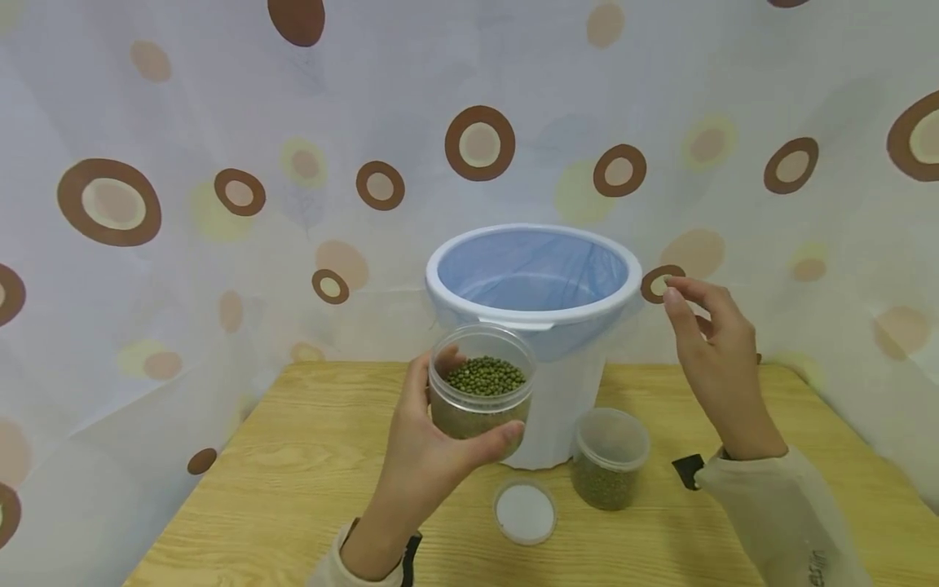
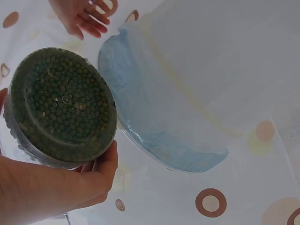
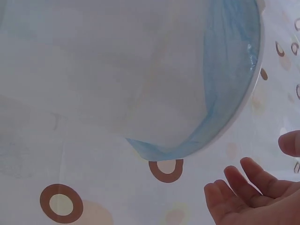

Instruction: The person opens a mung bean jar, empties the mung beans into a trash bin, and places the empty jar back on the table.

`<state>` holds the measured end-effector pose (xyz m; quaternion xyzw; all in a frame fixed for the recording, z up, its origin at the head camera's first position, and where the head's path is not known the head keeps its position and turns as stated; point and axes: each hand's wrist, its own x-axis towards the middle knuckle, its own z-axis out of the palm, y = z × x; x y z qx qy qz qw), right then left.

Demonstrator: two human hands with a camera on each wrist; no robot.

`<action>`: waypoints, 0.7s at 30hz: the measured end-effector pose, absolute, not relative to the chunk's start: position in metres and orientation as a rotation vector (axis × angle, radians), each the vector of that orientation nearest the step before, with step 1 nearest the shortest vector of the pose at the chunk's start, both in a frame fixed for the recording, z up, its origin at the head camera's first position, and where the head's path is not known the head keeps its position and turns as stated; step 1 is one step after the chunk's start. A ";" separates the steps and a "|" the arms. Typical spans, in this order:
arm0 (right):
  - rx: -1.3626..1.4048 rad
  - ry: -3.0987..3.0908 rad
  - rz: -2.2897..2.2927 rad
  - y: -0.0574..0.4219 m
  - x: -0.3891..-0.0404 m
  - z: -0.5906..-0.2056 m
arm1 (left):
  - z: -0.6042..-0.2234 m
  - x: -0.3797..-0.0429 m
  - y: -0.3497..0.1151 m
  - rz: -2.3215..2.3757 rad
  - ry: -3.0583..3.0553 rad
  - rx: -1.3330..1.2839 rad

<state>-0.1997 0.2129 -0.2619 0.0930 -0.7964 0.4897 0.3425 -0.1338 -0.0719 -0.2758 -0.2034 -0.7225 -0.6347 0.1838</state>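
My left hand (image 1: pixel 433 465) grips a clear plastic jar (image 1: pixel 469 420) of green mung beans (image 1: pixel 487 377). The jar is uncovered, tilted towards me, and held up in front of the white bin (image 1: pixel 568 399). Through its base in the left wrist view, beans (image 2: pixel 70 98) show packed against the bottom. Off to the bin's right, my right hand (image 1: pixel 719 359) is raised in the air. Its fingers (image 3: pixel 255 180) are loosely bent, with the thumb apart from them in the right wrist view and nothing visible between.
A second clear jar (image 1: pixel 610 469), partly filled with beans, stands beside the bin's foot on the wooden table (image 1: pixel 323 473). A round white lid (image 1: pixel 525 512) lies in front. Blue liner (image 1: pixel 528 253) covers the bin's inside. A patterned curtain (image 1: pixel 293 98) hangs behind.
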 end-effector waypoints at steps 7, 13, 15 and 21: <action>0.278 -2.152 1.377 0.219 -0.227 -0.256 | -0.278 -0.134 -0.073 -1.811 -2.044 -0.560; 0.335 -2.210 1.516 0.222 -0.252 -0.249 | -0.277 -0.133 -0.073 -1.791 -2.046 -0.559; 0.371 -2.208 1.562 0.223 -0.259 -0.249 | -0.277 -0.133 -0.074 -1.792 -2.048 -0.558; 0.428 -2.218 1.641 0.225 -0.275 -0.255 | -0.276 -0.133 -0.075 -1.790 -2.042 -0.551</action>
